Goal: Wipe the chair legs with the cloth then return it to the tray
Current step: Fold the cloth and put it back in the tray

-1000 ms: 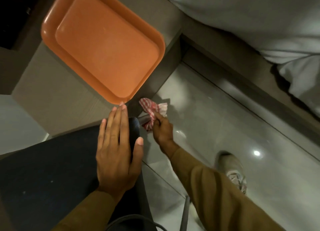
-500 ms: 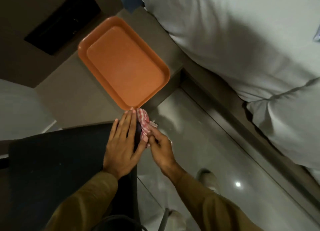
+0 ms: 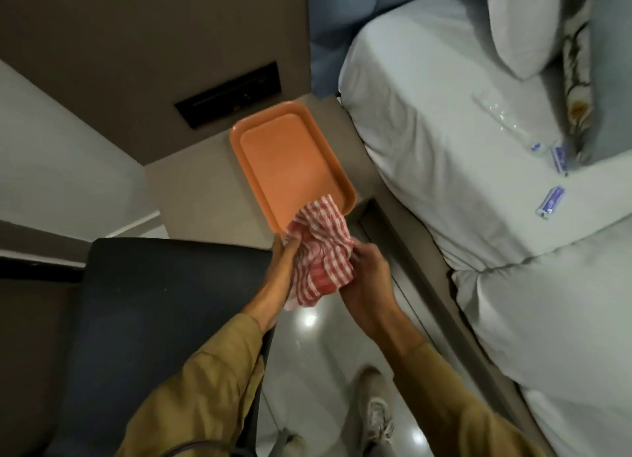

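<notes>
Both hands held the cloth (image 3: 321, 251) bunched between them — left hand (image 3: 282, 272) with fingers closed on its left side, right hand (image 3: 367, 278) clamped on its right. Its top edge seemed to overlap the near corner of the tray (image 3: 290, 162) on the bench (image 3: 201, 196) — beside the chair (image 3: 154, 319).

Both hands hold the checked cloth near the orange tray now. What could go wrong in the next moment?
1. The cloth is bunched between the left hand and right hand, overlapping only the tray's near corner; released here, it may slide to the floor.
2. The tray lies close to the table's edge, so a push could shift it off.
</notes>
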`<state>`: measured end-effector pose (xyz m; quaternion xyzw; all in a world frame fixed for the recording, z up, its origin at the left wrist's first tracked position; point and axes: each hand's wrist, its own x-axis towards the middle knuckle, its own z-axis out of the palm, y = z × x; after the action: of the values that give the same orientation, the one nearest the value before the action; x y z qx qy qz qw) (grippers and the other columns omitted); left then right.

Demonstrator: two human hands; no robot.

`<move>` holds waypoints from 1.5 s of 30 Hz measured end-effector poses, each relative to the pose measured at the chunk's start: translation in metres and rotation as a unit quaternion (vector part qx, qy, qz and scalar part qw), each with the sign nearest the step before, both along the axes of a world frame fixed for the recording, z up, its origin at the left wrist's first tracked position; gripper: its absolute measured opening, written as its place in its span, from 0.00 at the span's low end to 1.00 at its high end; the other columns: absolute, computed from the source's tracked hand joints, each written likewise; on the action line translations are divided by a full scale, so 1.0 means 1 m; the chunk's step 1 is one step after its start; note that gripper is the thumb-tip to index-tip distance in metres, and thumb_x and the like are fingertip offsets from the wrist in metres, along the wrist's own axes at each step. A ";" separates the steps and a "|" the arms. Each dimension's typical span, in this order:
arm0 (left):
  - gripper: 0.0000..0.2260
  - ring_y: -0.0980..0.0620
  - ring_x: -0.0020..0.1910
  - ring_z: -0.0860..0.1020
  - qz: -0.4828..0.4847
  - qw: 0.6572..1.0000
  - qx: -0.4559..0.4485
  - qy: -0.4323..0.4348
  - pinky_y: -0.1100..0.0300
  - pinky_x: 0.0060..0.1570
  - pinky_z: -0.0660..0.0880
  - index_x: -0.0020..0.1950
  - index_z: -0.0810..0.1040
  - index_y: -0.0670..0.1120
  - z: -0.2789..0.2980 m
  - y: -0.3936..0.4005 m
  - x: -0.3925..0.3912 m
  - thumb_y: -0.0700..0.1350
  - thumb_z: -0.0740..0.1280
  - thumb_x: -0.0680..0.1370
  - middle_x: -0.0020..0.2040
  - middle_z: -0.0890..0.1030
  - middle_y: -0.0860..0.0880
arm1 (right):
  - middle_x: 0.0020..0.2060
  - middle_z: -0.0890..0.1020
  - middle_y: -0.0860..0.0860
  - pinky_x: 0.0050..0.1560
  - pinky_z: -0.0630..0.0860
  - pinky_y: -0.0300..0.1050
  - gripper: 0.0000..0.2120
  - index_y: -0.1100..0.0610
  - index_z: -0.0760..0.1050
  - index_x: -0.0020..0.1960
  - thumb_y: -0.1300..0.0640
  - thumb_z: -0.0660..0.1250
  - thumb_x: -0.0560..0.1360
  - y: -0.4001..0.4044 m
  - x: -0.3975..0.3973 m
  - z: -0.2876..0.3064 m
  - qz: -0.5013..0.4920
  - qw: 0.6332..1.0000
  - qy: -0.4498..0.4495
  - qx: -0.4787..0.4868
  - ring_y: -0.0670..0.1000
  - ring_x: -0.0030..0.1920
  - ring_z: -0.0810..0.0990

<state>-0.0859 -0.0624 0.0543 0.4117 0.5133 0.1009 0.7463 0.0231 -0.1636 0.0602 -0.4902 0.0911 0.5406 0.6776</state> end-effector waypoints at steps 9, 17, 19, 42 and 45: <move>0.18 0.39 0.61 0.87 0.105 0.994 -0.010 0.016 0.46 0.65 0.84 0.71 0.84 0.43 -0.004 0.018 0.027 0.40 0.76 0.80 0.62 0.89 0.40 | 0.60 0.86 0.51 0.59 0.83 0.52 0.20 0.50 0.76 0.70 0.48 0.70 0.80 0.038 0.077 0.004 0.194 0.940 -0.280 -0.013 0.52 0.58 0.87; 0.28 0.40 0.70 0.83 0.166 0.970 0.132 0.116 0.38 0.74 0.78 0.79 0.72 0.41 -0.005 0.020 0.069 0.38 0.75 0.81 0.71 0.83 0.41 | 0.47 0.86 0.40 0.50 0.85 0.38 0.11 0.52 0.80 0.62 0.51 0.68 0.81 0.061 0.142 -0.024 0.329 0.872 -0.350 -0.095 0.45 0.50 0.87; 0.28 0.43 0.69 0.83 0.171 0.971 0.133 0.102 0.40 0.72 0.80 0.80 0.71 0.44 -0.006 0.018 0.076 0.39 0.75 0.81 0.71 0.83 0.44 | 0.58 0.86 0.47 0.59 0.84 0.51 0.16 0.53 0.77 0.69 0.53 0.66 0.83 0.068 0.148 -0.020 0.341 0.889 -0.297 -0.077 0.50 0.57 0.86; 0.36 0.55 0.72 0.71 0.038 0.900 0.346 0.263 0.77 0.72 0.68 0.89 0.54 0.53 -0.124 0.070 0.082 0.40 0.67 0.85 0.80 0.63 0.47 | 0.63 0.78 0.51 0.56 0.85 0.52 0.18 0.52 0.65 0.69 0.44 0.60 0.83 0.144 0.140 -0.128 0.319 0.745 -0.568 -0.142 0.50 0.56 0.84; 0.32 0.41 0.81 0.67 -0.113 0.844 0.349 0.392 0.44 0.81 0.68 0.86 0.60 0.58 -0.140 0.069 0.080 0.52 0.69 0.84 0.87 0.58 0.46 | 0.56 0.77 0.39 0.44 0.83 0.41 0.23 0.44 0.68 0.68 0.31 0.54 0.80 0.136 0.141 -0.141 0.319 0.770 -0.523 -0.180 0.39 0.46 0.85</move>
<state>-0.0057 0.0063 -0.0859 0.7050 0.6442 0.0186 0.2960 0.1637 -0.0271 -0.0813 -0.8108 -0.3433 0.3597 0.3087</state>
